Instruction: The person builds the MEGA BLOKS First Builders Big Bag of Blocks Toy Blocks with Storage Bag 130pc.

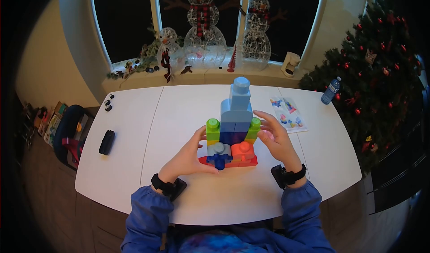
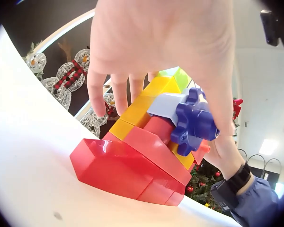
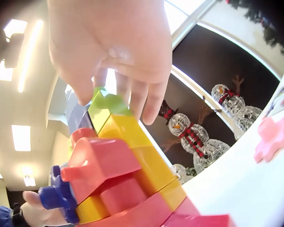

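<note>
A tall block build stands upright on the white table, with a light blue tower [image 1: 236, 112], green blocks [image 1: 212, 129] on both sides, yellow under them and a red base [image 1: 242, 162]. At its front are a grey block [image 1: 218, 149], a coral block [image 1: 242, 151] and a dark blue gear [image 2: 194, 122]. My left hand [image 1: 186, 160] is beside its left side, fingers extended, thumb low near the gear. On the other side my right hand [image 1: 278, 142] is spread by the green block [image 3: 111, 106], thumb in front, fingers behind; contact is unclear.
A pink gear piece [image 3: 273, 138] lies on the table [image 1: 121, 172] beyond my right hand. Behind it is a picture sheet [image 1: 290, 114], with a water bottle [image 1: 331, 90] at the back right. A black case [image 1: 107, 142] and small black items [image 1: 108, 105] lie on the left.
</note>
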### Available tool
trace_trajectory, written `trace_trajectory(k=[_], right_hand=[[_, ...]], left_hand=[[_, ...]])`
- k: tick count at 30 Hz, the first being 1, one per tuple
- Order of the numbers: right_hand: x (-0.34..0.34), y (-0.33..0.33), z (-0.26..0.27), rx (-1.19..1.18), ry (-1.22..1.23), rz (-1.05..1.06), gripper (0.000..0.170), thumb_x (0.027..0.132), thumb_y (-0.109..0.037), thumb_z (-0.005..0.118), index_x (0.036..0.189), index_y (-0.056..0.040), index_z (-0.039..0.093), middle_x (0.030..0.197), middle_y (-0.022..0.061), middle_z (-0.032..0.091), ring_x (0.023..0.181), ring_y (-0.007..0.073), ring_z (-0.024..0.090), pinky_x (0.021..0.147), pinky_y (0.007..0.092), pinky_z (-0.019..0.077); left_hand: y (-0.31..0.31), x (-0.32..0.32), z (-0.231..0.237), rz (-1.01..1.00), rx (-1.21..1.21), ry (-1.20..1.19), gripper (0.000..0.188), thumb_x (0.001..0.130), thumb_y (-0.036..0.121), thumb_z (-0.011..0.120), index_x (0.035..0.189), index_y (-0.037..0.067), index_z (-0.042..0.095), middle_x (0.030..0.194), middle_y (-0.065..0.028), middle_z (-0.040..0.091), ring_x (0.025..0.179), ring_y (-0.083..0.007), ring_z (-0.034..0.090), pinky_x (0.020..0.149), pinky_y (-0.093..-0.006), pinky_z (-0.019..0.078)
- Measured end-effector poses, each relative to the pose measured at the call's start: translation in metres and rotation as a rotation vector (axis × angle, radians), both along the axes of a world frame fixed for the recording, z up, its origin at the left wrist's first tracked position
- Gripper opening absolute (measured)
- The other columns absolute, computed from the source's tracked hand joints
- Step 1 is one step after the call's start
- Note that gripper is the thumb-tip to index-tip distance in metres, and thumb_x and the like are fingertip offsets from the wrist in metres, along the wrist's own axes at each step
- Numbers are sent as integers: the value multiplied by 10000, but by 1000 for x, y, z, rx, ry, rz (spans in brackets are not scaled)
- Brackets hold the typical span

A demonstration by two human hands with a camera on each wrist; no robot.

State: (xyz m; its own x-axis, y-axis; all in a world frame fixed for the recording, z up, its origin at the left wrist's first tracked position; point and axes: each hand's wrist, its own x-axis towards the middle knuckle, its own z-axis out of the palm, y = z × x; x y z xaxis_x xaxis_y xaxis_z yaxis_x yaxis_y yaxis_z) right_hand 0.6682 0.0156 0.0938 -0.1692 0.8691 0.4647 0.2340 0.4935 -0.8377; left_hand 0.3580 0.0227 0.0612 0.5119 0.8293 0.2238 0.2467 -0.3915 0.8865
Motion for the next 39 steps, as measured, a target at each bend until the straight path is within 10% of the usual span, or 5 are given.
trace_trajectory(k=[9, 22, 39], right_hand=[[61, 26, -46, -56, -1022, -401, 318, 952, -285, 705, 1209, -105, 654, 1056, 170, 679, 985, 380, 691, 790, 472, 569], [17, -56, 18, 1, -438, -428, 256, 802, -95, 811, 959, -44, 616, 799, 105, 683, 669, 306, 684, 620, 347, 541], [-41, -78, -15, 446, -699, -179, 240, 792, -56, 759, 875, -71, 534, 836, 124, 631, 765, 311, 675, 625, 412, 560]], left_hand=[[43, 10, 8, -246, -453, -180, 651, 871, 194, 870, 1425, 32, 570, 1274, -74, 684, 1178, -186, 630, 1094, -381, 477], [61, 17, -14, -342, -506, -281, 586, 826, 91, 863, 1351, 2, 617, 1199, -50, 704, 1064, -133, 641, 979, -305, 527], [64, 21, -14, -360, -481, -280, 636, 811, 146, 870, 1377, 14, 611, 1201, -30, 685, 1074, -132, 615, 966, -291, 491]])
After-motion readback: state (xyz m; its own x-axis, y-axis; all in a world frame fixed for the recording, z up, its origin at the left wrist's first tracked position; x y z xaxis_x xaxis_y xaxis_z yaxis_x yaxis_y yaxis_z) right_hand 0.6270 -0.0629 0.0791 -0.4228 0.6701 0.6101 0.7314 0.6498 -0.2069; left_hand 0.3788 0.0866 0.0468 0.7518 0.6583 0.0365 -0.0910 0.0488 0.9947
